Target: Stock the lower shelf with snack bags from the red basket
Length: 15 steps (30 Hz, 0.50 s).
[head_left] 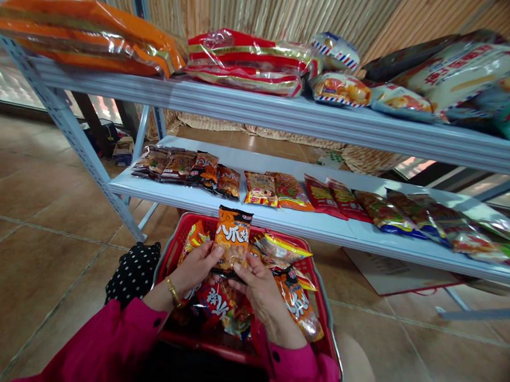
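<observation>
As left hand (200, 260) from eight o'clock and right hand (257, 285) from five pinch packet (232, 235) between thumbs and fingers, packet over basket (186, 228), lower shelf (260, 160) at twelve o'clock.

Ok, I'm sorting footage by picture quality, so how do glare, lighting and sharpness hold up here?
Head view: the held snack bag is fairly sharp, its large lettering distinct; glare streaks the glossy orange package on the upper shelf; bright light washes out part of the top-left background; the right-hand corners darken; the pink sleeves look somewhat soft.
</observation>
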Motion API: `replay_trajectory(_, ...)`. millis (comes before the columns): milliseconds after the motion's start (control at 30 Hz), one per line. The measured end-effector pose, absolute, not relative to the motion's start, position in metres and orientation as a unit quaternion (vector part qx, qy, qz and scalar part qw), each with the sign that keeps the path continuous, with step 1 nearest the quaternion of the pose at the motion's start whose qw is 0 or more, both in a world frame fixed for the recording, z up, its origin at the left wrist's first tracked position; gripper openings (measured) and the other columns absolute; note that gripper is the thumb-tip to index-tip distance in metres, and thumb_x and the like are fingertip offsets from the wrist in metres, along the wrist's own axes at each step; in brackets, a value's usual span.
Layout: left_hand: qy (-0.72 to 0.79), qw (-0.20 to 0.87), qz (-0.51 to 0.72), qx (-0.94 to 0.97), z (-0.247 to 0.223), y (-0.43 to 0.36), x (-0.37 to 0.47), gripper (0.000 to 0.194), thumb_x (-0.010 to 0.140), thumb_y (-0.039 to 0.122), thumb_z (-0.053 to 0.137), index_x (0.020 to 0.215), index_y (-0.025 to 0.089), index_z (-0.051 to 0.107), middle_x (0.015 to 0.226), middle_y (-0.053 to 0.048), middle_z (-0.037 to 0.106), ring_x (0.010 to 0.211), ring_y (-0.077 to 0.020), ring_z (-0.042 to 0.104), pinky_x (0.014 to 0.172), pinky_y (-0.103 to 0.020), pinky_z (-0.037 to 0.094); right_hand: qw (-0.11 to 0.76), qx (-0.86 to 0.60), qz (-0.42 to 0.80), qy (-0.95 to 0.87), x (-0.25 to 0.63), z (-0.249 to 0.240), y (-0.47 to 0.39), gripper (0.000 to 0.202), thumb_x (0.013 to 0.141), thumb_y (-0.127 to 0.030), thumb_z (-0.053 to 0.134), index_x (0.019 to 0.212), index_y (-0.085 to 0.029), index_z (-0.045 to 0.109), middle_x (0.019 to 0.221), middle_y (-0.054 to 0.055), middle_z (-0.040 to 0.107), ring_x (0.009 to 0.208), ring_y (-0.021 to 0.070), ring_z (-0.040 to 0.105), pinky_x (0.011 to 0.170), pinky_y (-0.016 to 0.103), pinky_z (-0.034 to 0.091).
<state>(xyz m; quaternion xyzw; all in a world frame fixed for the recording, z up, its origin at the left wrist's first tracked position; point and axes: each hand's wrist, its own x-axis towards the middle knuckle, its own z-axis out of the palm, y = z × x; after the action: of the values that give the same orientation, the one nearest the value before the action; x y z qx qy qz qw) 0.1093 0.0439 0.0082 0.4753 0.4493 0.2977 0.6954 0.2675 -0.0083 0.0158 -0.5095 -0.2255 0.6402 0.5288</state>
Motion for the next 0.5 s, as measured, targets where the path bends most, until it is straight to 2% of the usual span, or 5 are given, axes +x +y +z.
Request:
replay_trajectory(100,0.463,0.717,0.280,0.439,0.0090,0.0430,0.1065,0.052,0.079,0.056,0.060,0.114,0.019,0.054,0.093,-0.006,0.066,0.049,-0.0069,0.057,0.045,-0.020,0.046,0.547,-0.510,0.628,-0.215,0.2731,0.0166,-0.0060,0.051,0.061,-0.033,0.083,0.108,-0.025,0.064,0.106,0.003,0.071,0.084,0.0155,0.067,0.063,0.025,0.055)
replay_trajectory(267,0.447,0.740,0.277,0.419,0.0090,0.0426,0.1059,0.049,0.068,0.045,0.075,0.100,0.012,0.059,0.075,-0.003,0.065,0.057,-0.0086,0.062,0.056,-0.020,0.051,0.540,-0.512,0.634,-0.214,0.2763,0.0172,-0.0043,0.054,0.064,-0.035,0.082,0.112,-0.026,0.061,0.105,0.003,0.072,0.081,0.0166,0.070,0.062,0.025,0.055)
replay_trajectory(367,0.434,0.749,0.304,0.397,0.0094,0.0426,0.1068,0.046,0.063,0.038,0.080,0.096,0.012,0.062,0.084,-0.005,0.067,0.061,-0.0087,0.062,0.060,-0.022,0.053,0.531,-0.507,0.645,-0.210,0.2737,0.0148,-0.0050,0.056,0.063,-0.033,0.082,0.113,-0.026,0.059,0.100,0.003,0.074,0.079,0.0173,0.071,0.064,0.026,0.055)
replay_trajectory(500,0.417,0.764,0.316,0.377,0.0090,0.0427,0.1060,0.046,0.062,0.030,0.082,0.101,0.012,0.063,0.091,-0.007,0.068,0.062,-0.0084,0.063,0.062,-0.023,0.053,0.538,-0.515,0.638,-0.198,0.2726,0.0122,-0.0054,0.058,0.059,-0.026,0.085,0.112,-0.026,0.060,0.096,0.001,0.075,0.078,0.0148,0.071,0.068,0.025,0.056)
